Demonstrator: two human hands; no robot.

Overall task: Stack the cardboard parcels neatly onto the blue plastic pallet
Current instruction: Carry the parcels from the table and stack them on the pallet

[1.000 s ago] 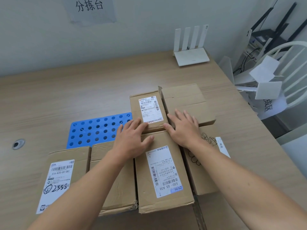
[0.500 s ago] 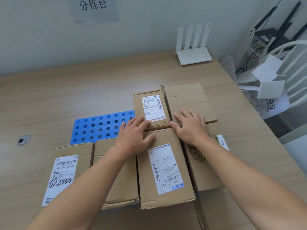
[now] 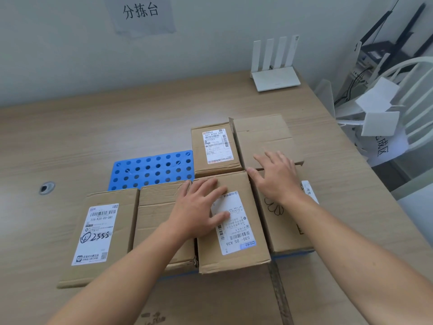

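Wooden counter against a pale wall, head view, with a white router at the far right. Blue pallet lies mid-counter with its far left part bare. Six parcels are packed edge to edge in one layer across its near and right parts. Left hand, fingers straight and holding nothing, presses flat on the near middle parcel. Right hand, fingers spread wide and empty, rests where the far right parcel meets the near right parcel, probably squaring the seams so the layer sits flush.

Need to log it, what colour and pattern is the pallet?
The pallet is blue with round holes; head view.
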